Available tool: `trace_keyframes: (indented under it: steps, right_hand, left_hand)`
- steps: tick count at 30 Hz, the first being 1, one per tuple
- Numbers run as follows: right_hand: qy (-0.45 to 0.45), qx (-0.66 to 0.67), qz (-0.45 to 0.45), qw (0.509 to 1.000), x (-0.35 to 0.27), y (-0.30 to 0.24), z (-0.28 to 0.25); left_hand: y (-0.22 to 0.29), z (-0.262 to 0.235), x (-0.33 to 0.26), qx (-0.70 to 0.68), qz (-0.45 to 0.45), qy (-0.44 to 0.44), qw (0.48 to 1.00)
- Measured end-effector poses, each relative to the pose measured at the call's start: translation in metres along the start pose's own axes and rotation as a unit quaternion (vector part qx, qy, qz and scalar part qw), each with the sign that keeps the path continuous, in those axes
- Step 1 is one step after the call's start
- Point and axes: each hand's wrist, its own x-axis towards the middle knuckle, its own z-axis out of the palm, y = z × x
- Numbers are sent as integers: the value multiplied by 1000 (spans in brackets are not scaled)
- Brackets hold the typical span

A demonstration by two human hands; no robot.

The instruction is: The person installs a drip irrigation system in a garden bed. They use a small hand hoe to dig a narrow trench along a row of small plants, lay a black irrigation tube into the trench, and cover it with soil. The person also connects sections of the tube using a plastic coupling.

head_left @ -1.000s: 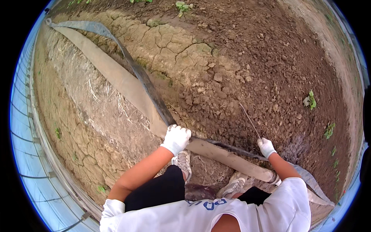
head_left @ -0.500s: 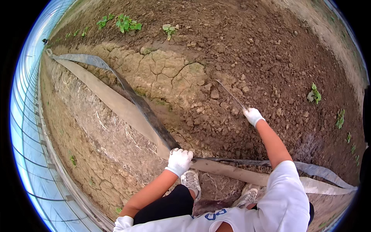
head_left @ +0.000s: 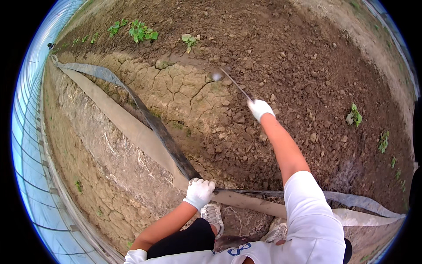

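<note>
Much cracked, crumbly soil (head_left: 237, 141) stretches beside a ribbed blue wall (head_left: 28, 143).

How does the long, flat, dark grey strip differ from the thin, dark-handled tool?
The long, flat, dark grey strip is wide and ribbon-like; the thin, dark-handled tool has a slim, straight handle. The strip stretches across much of the view, while the tool is far shorter. The strip bends at the white-gloved left hand; the tool extends from the white-gloved right hand. Both are gripped.
</note>
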Motion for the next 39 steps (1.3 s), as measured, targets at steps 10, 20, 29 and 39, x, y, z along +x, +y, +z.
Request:
trace_keyframes:
  steps: [10,20,29,39]
  right_hand:
    - [49,7,37,998,-95,110,34]
    - [21,-12,26,999,-87,159,57]
    - [41,-98,112,988,-284,279,-1]
    - [117,-92,-104,983,-136,199,46]
  left_hand:
    - [-3,4,-7,2,-6,16,1000]
    - [0,1,-1,6,-11,-11,1000]
    - [-4,11,-8,9,-22,13,1000]
    - [7,1,14,18,-14,-25,999]
